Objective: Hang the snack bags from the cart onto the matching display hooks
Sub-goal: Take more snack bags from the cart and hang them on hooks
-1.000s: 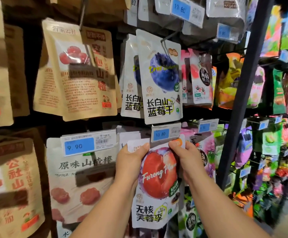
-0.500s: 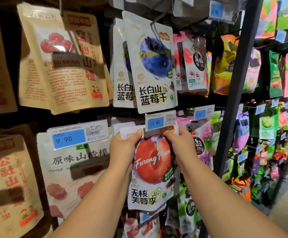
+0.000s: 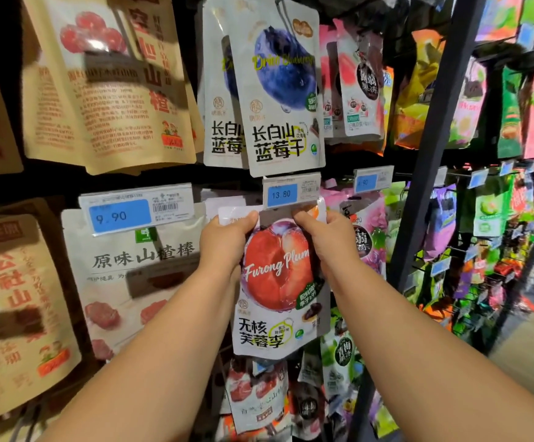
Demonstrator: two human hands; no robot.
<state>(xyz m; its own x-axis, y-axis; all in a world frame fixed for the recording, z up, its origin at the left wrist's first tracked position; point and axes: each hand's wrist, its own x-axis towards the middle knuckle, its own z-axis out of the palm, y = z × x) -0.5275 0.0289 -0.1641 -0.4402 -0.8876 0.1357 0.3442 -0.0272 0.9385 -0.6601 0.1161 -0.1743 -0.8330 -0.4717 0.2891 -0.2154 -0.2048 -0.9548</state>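
While both hands, left hand (image 3: 227,240) and right hand (image 3: 326,237), pinch the plum bag's (image 3: 278,282) top corners just under the 13.80 tag (image 3: 291,193), its hole could miss the hidden hook and the bag drop.

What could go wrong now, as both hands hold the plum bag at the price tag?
The price tag hides the top middle of the plum bag, so it may not catch properly and could fall once the left hand and right hand let go. Lifting higher might bump the blueberry bag above.
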